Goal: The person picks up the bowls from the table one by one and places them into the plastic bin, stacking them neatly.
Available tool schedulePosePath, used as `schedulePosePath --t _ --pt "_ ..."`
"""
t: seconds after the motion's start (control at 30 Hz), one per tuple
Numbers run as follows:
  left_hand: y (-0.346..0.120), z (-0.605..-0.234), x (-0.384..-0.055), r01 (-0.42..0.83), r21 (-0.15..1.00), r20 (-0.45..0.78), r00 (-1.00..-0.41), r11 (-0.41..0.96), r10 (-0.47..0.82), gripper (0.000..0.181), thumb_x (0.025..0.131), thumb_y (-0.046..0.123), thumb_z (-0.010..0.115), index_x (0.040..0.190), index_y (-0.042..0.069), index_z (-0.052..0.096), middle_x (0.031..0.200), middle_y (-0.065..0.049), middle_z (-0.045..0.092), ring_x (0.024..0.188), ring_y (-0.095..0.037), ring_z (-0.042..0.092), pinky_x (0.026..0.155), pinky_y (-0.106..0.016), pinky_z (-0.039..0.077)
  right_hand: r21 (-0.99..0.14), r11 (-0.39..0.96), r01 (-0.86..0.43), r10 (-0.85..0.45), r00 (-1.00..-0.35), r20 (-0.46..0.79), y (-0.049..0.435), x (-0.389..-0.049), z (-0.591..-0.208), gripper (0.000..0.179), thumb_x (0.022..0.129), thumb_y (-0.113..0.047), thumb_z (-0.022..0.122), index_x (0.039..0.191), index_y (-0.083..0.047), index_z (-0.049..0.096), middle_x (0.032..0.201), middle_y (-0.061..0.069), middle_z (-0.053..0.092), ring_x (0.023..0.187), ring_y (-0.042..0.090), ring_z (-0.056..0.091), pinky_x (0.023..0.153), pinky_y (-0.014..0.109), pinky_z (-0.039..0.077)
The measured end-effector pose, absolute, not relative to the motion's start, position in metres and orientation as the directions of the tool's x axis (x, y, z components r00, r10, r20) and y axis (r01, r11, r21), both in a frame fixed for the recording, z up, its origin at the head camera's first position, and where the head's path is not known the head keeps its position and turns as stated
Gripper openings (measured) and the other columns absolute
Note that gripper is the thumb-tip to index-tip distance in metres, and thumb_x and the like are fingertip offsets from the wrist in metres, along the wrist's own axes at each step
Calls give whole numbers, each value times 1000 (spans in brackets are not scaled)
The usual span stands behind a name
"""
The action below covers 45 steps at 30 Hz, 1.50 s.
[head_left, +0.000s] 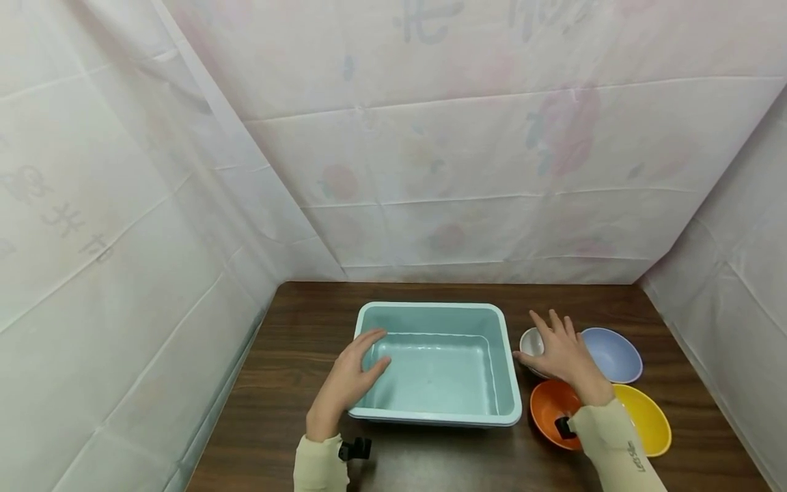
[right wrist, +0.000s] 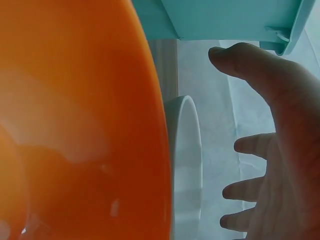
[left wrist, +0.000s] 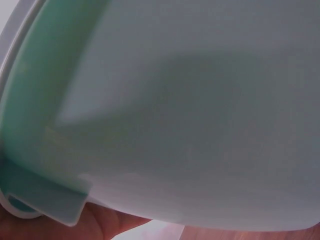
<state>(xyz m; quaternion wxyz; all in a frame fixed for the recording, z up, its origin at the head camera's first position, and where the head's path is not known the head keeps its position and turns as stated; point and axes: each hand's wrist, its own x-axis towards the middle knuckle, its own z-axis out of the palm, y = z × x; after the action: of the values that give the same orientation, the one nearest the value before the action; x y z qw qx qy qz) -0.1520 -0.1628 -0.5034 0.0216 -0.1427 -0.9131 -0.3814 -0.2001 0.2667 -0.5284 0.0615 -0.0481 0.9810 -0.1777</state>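
A light teal plastic basin (head_left: 430, 372) stands in the middle of the table. My left hand (head_left: 347, 379) is at its left side, fingers and thumb apart over the rim, holding nothing; the left wrist view shows the basin wall (left wrist: 210, 150) covering most of that hand. My right hand (head_left: 562, 355) hovers with spread fingers above a small white bowl (head_left: 531, 342), partly hiding it. Around that hand are a blue-violet bowl (head_left: 615, 355), an orange bowl (head_left: 547, 410) and a yellow bowl (head_left: 648, 424). In the right wrist view nothing lies between the fingers (right wrist: 245, 190).
The dark wood table (head_left: 258, 410) is enclosed at the back and sides by white printed sheets (head_left: 455, 171). The four-sided basin's right edge stands close to the white and orange bowls. A small black device sits on each wrist.
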Motion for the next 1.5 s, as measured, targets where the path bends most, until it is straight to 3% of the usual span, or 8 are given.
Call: schedulePosePath --t 0.43,0.87,1.2,1.5 --pt "-161 -502 -153 243 707 115 -966 664 231 52 100 30 70 149 24 55 155 0 51 146 -26 46 115 -55 41 -366 928 -69 -136 -977 -163 265 -200 -531 106 83 -64 74 160 -5 31 161 42 16 142 72 14 109 84 16" --pt "-156 -499 -153 260 699 128 -962 666 241 51 100 31 69 148 22 56 155 0 51 146 -26 47 115 -54 42 -296 950 -102 -179 -953 -245 270 -204 -531 98 83 -51 78 158 -4 35 159 43 21 141 72 17 110 82 21" --pt "-143 -503 -163 269 704 114 -956 657 269 52 102 32 67 149 15 55 156 -4 50 145 -29 47 115 -55 41 -265 957 -117 -200 -928 -313 285 -209 -521 94 80 -31 82 156 0 38 156 47 20 137 75 20 107 83 23" --pt "-144 -500 -171 281 698 132 -954 658 268 50 101 31 68 147 17 57 154 -4 52 144 -29 48 114 -55 42 -276 955 -110 -195 -933 -303 284 -217 -520 93 79 -33 84 155 -1 41 154 46 26 134 73 29 102 81 34"
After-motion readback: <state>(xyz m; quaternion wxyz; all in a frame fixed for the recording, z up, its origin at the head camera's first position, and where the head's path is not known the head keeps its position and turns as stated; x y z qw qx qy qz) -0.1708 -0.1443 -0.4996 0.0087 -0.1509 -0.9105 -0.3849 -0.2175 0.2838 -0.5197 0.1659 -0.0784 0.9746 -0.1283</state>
